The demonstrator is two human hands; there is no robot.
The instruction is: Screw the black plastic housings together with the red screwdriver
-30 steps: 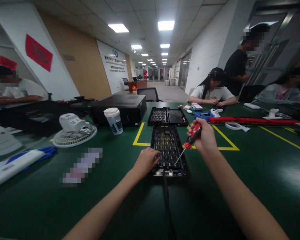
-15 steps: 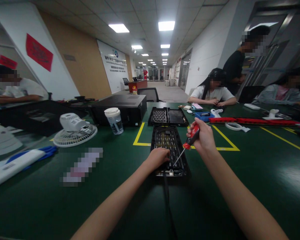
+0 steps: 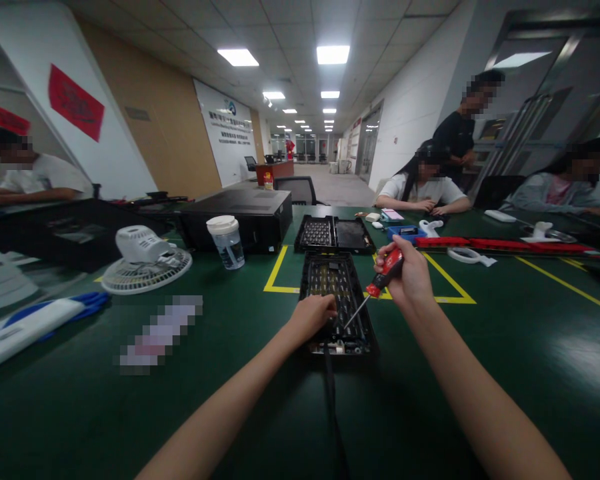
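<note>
In the middle of the table lies an open black plastic case (image 3: 347,280) with rows of small metallic shapes inside. My left hand (image 3: 314,315) rests over its left side, fingers curled down into it; whatever they grip is hidden. My right hand (image 3: 414,272) is wrapped around the red and black handle of a screwdriver (image 3: 384,272). Its shaft slants down to the left, and the tip reaches the lower part of the case. A black strap or cable (image 3: 331,387) runs from the near edge of the case toward me.
Behind the case lies another opened black case (image 3: 353,235). To the left are a lidded plastic cup (image 3: 226,243), a white fan (image 3: 145,257) and a large black box (image 3: 235,217). A blue tray (image 3: 405,231) and white ring (image 3: 465,256) lie right. Several people are around the table.
The screwdriver and both hands stay nearly in place over the case. The view has shifted slightly, and the standing person at the right appears farther left.
</note>
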